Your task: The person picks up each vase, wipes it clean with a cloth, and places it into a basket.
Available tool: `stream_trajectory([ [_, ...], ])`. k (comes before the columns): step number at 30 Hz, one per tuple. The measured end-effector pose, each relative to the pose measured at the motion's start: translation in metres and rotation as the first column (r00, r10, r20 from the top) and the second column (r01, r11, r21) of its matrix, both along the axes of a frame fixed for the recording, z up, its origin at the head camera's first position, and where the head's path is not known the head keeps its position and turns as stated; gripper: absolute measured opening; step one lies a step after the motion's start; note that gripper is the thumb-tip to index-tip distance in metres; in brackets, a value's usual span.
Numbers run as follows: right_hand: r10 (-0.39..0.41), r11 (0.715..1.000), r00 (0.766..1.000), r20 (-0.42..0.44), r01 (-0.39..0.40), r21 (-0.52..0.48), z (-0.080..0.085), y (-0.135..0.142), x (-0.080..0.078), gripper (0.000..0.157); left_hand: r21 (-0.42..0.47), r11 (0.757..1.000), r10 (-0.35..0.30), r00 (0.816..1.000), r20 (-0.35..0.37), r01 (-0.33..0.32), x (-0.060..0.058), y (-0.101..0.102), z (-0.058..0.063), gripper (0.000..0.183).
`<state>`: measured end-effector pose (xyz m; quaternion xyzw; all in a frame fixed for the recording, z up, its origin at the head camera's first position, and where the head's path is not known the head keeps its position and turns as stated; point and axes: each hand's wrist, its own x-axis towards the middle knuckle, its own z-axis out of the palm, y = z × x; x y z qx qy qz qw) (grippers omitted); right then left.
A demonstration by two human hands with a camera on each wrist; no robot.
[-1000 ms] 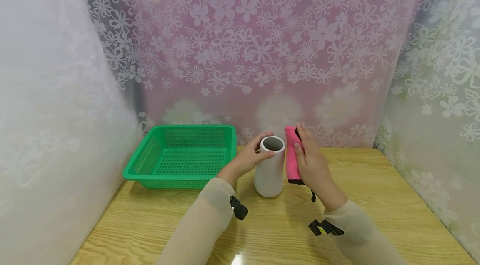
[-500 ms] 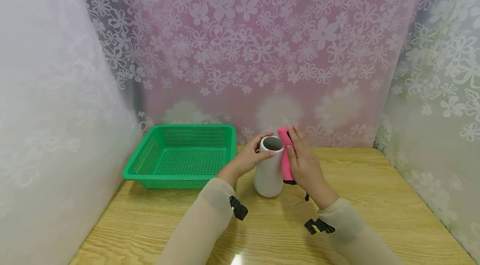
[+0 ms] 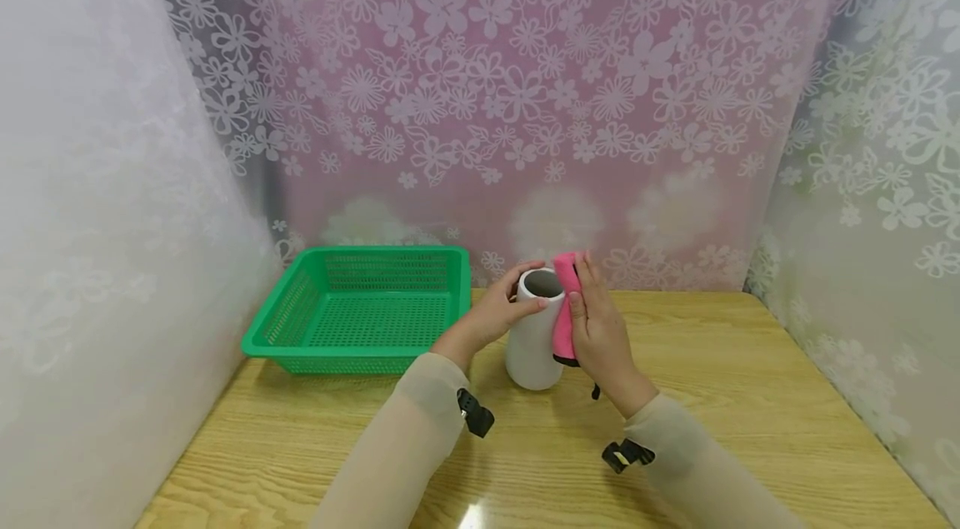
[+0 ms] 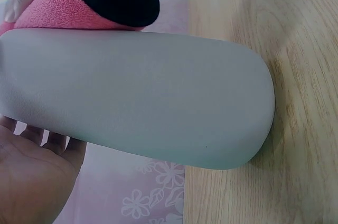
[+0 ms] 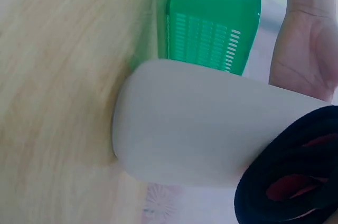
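A white tapered vase (image 3: 533, 350) with a round open top stands upright on the wooden table. My left hand (image 3: 492, 317) grips it near the rim from the left, thumb on the near side and fingers behind. Against the vase's right side lies a folded pink cloth (image 3: 565, 335) with black edging and a short black loop. My right hand (image 3: 606, 339) holds that cloth and presses it to the vase, fingers extended along it. In the left wrist view, the fuzzy cloth (image 4: 53, 7) touches the vase's wall (image 4: 137, 94). The right wrist view shows the cloth's rolled black end (image 5: 253, 197).
To the left of the vase sits a green plastic basket (image 3: 330, 351) with perforated walls. The wooden table (image 3: 720, 396) extends to the right and front. Floral curtains (image 3: 525, 96) enclose the back and both sides.
My right hand has moved left with the pink cloth, from just apart from the vase to contact with its right side. My left hand keeps its grip near the rim.
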<state>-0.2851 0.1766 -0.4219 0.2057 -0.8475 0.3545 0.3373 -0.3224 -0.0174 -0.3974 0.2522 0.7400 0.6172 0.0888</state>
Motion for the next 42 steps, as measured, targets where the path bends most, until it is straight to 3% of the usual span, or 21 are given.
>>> stream_trajectory([
  [21,0.007,0.997,0.986,0.169,0.005,-0.076,-0.008,0.002,-0.002,0.055,0.006,1.000,-0.002,1.000,-0.008,0.002,0.002,0.000,0.001,0.063],
  [29,0.041,0.996,0.950,0.311,-0.014,-0.090,-0.019,0.005,-0.002,0.056,0.006,1.000,-0.012,1.000,0.002,0.012,-0.001,0.000,-0.002,0.067],
  [36,0.037,0.997,0.935,0.352,-0.009,-0.081,-0.027,0.006,-0.003,0.057,0.010,1.000,-0.011,1.000,0.010,0.011,-0.001,0.000,-0.003,0.064],
  [42,0.023,0.997,0.907,0.420,0.009,-0.074,-0.031,0.005,-0.001,0.057,0.008,1.000,-0.011,1.000,0.013,0.010,-0.001,0.000,-0.004,0.061],
])
